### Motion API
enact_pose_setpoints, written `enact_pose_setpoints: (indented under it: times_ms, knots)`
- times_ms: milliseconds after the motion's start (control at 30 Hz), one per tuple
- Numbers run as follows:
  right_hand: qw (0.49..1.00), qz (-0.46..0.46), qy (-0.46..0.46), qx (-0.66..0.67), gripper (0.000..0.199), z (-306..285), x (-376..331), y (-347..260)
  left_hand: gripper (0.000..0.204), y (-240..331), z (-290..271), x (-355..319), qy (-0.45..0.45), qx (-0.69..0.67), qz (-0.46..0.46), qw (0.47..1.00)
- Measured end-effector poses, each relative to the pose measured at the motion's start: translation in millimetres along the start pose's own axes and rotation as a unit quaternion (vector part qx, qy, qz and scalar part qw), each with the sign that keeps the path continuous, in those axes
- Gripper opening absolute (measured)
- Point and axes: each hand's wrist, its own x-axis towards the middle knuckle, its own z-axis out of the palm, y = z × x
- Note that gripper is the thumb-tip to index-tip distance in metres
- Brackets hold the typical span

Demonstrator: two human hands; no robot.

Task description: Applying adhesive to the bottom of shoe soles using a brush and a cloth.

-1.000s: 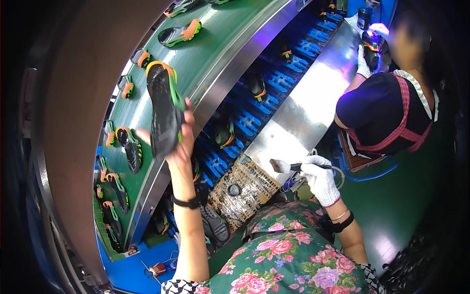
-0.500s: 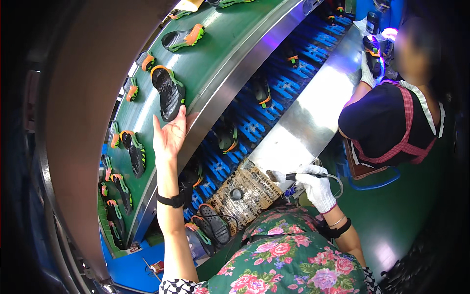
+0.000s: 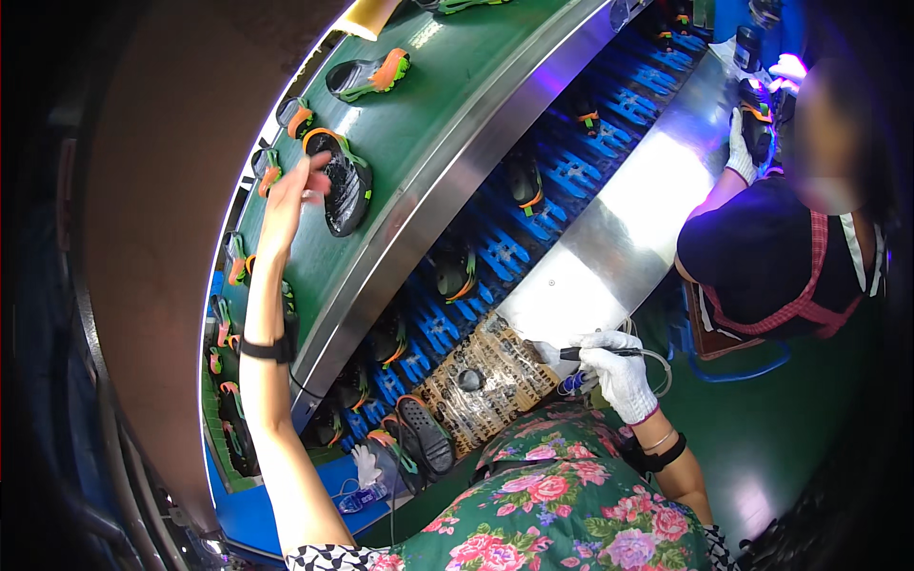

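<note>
My bare left hand is over the green conveyor belt, its fingers apart, slightly blurred and overlapping the edge of a black clog-like shoe with an orange and green strap. Whether the fingertips touch the shoe cannot be made out. In my white-gloved right hand is a black-handled brush, held like a pen above the metal table. A pale tube loops beside that hand. The brush's tip is hard to see against the bright metal.
More strapped shoes lie along the belt. Below its steel rim, a blue slatted conveyor carries further shoes. Tape-covered cardboard lies at the table's near end, beside dark clogs. At the right, a co-worker handles a shoe under purple light.
My left hand has moved up and left from the shoe's lower end to its side. My right hand stays almost in place with the brush. The view has shifted slightly.
</note>
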Motion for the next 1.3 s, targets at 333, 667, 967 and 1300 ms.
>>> enact_pose_setpoints:
  times_ms: [333, 667, 967, 1300]
  knots:
    - [1.0, -0.026, -0.003, 0.001, 0.02, 8, -6, -12, 0.063, -74, 18, 109, 0.033, 0.49, -0.023, 0.871]
    - [0.999, -0.046, 0.008, -0.01, 0.02, 6, -4, -17, 0.081, -73, 23, 100, 0.011, 0.487, -0.06, 0.871]
    - [0.998, -0.047, 0.003, -0.029, 0.019, 11, -7, -23, 0.078, -80, 11, 85, 0.021, 0.418, -0.04, 0.907]
    - [0.999, -0.047, 0.007, 0.003, 0.014, 0, -2, -18, 0.062, -57, 33, 151, 0.014, 0.213, 0.094, 0.972]
